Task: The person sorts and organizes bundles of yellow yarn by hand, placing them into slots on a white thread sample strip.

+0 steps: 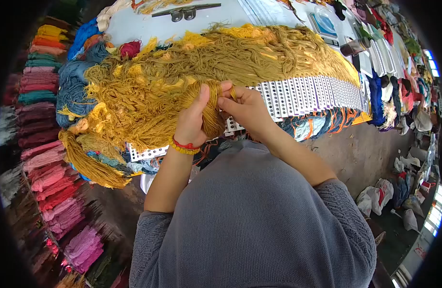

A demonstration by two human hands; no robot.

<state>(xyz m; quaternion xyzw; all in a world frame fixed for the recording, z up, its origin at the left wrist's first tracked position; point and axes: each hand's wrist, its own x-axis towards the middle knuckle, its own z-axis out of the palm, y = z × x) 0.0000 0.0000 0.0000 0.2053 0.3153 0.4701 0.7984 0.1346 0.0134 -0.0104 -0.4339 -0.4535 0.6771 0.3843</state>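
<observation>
Golden-brown yarn bundle (213,121), glossy, strands gathered into a thick rounded hank, held between both hands at the near side of the tabletop (134,23), beside white punched cards (298,97). Left hand (192,121) curled around its side, thumb raised; right hand (248,109) fingers nearly closed, pinching strands near its top.

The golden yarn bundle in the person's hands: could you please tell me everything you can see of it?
The yarn bundle is thick, golden brown and slightly glossy, made of many fine strands. The left hand cups its left side, thumb uppermost; the right hand pinches at its upper right. It is held near the white cards. The hands hide part of it.
</observation>
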